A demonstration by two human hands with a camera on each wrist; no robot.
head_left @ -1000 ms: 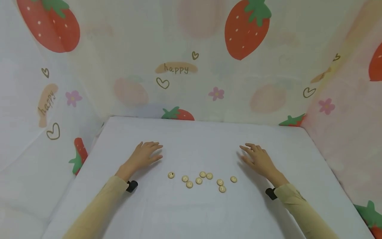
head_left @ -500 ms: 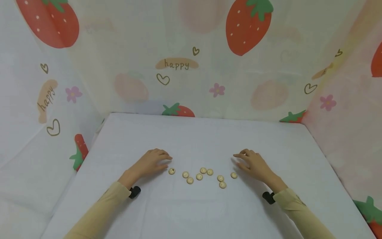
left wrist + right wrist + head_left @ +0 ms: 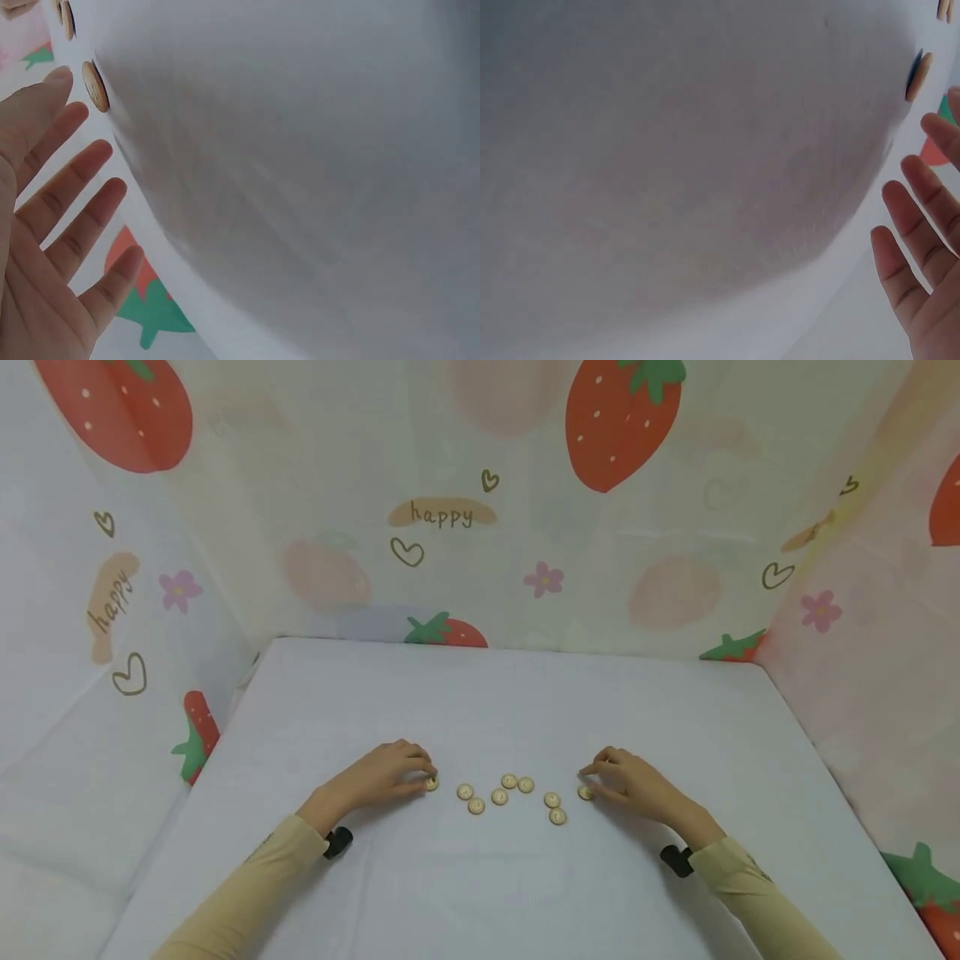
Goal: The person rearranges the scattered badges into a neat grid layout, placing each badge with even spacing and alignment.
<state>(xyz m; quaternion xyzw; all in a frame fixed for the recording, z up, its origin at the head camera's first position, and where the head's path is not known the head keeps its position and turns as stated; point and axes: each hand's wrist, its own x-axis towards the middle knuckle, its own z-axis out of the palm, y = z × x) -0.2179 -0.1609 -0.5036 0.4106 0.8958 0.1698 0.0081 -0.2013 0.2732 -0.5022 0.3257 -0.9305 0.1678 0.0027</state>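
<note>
Small round wooden discs, each with a ring and a mark on its face, lie flat on the white-covered table in the head view. My left hand (image 3: pixel 386 775) is at the leftmost disc (image 3: pixel 431 783), its thumb and forefinger around the near side. In the left wrist view the fingers are straight, and that disc (image 3: pixel 96 87) shows beyond the thumb tip. My right hand (image 3: pixel 636 783) reaches over the rightmost disc (image 3: pixel 585 792), partly covering it. The right wrist view shows that hand's fingers extended, with the disc (image 3: pixel 919 77) beyond them. Neither hand visibly grips a disc.
Between the hands lie several more discs, among them a touching pair (image 3: pixel 517 783) in the middle and two near the right (image 3: pixel 555 808). The white tabletop (image 3: pixel 480 893) ends at strawberry-printed cloth walls (image 3: pixel 330 510) behind and at both sides.
Both hands have moved inward and down toward the outermost discs, and their fingers have drawn closer together. The discs keep their layout; the whole view has shifted slightly.
</note>
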